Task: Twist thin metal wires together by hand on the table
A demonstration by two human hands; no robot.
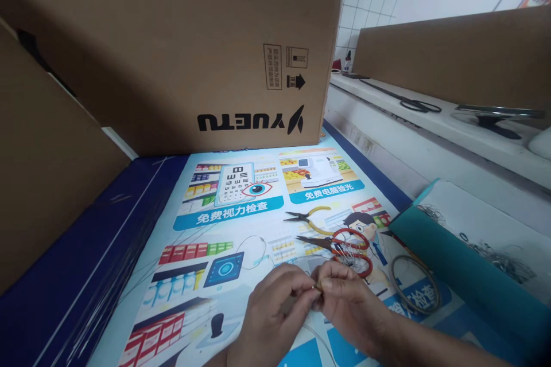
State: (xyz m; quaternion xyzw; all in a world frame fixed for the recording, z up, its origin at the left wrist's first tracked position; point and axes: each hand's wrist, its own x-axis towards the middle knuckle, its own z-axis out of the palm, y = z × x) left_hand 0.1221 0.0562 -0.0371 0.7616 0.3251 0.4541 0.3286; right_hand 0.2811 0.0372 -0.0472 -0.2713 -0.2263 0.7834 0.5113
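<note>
Pinched between thumb and forefinger of both the left hand (272,314) and the right hand (349,303) is a tiny brownish piece (317,287), held nearer than the red-handled scissors (329,244); its exact form is mostly hidden. Close two-handed fingertip work on the piece is judged to be the step in hand, and a steady pinch from both sides seems to be called for by the next move. Right of the scissors, a coiled ring (392,281) is laid, with a teal box (469,261) placed farther right. Just beyond the scissors, yellow-handled pliers (306,217) are left untouched; well beyond, a large carton (172,63) is stood.
</note>
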